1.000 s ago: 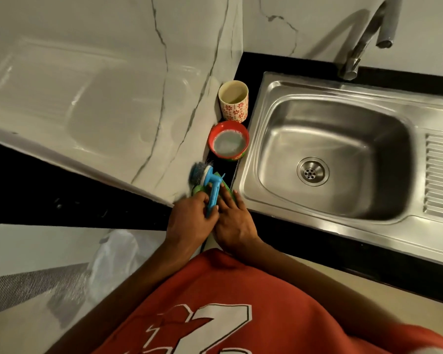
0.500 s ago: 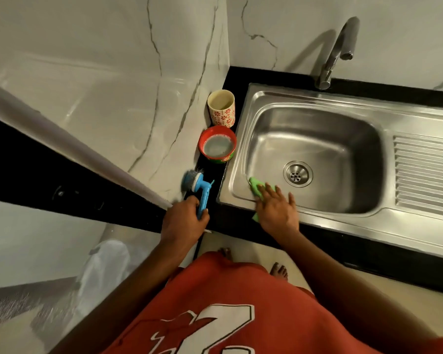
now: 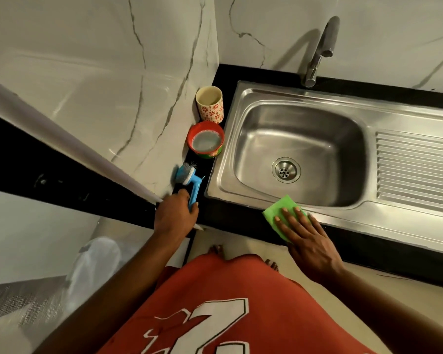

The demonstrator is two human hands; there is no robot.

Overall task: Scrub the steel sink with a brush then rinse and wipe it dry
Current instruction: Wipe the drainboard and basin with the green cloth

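The steel sink point(image 3: 343, 108) is set into a black counter, its basin empty around the drain point(image 3: 286, 170). My left hand point(image 3: 175, 216) grips the handle of a blue brush point(image 3: 189, 178) whose bristled head rests on the counter left of the sink. My right hand point(image 3: 308, 235) lies flat, fingers spread, pressing a green cloth point(image 3: 279, 210) onto the sink's front rim and the counter edge.
A red bowl point(image 3: 205, 140) of whitish liquid and a flower-patterned cup point(image 3: 209, 104) stand left of the sink by the marble wall. The tap point(image 3: 317, 52) rises behind the basin. A ribbed drainboard point(image 3: 417, 169) lies to the right. My feet show on the floor below.
My right hand took the green cloth from beside the brush, slid it over the sink's left front corner and then right along the front rim. The left hand kept its hold on the brush.
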